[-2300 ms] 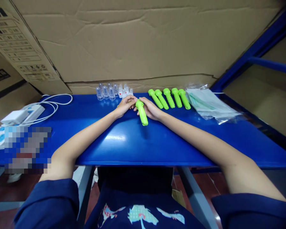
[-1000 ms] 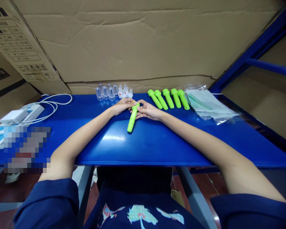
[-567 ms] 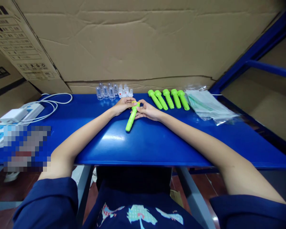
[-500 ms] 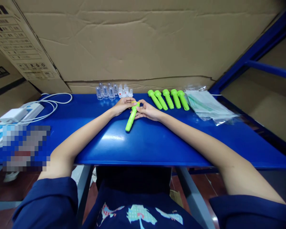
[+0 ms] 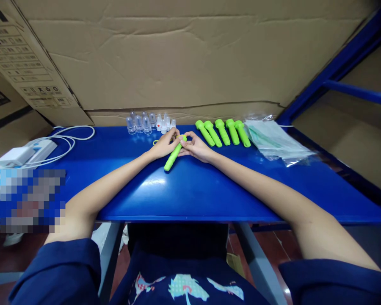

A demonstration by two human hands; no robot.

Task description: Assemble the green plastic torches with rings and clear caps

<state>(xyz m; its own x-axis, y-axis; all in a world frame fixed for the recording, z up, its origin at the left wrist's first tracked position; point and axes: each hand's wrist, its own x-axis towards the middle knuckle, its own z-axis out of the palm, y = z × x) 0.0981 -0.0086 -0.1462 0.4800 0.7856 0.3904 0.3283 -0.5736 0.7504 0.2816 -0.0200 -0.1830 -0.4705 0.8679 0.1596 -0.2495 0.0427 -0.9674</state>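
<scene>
On the blue counter [image 5: 193, 190], near its middle, a green plastic tube [image 5: 174, 153] lies slanted, its near end resting on the surface and its far end pinched between both hands. The left hand [image 5: 165, 145] and right hand [image 5: 195, 146] meet there, fingertips closed on the tube's far end. Beyond them stand clear small vials [image 5: 147, 122], with five more green tubes [image 5: 222, 132] in a row to the right, beside a plastic bag [image 5: 277, 142].

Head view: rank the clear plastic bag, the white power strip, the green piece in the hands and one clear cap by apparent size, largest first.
1. clear plastic bag
2. white power strip, partly cut off, so unsure against the bag
3. green piece
4. clear cap
</scene>
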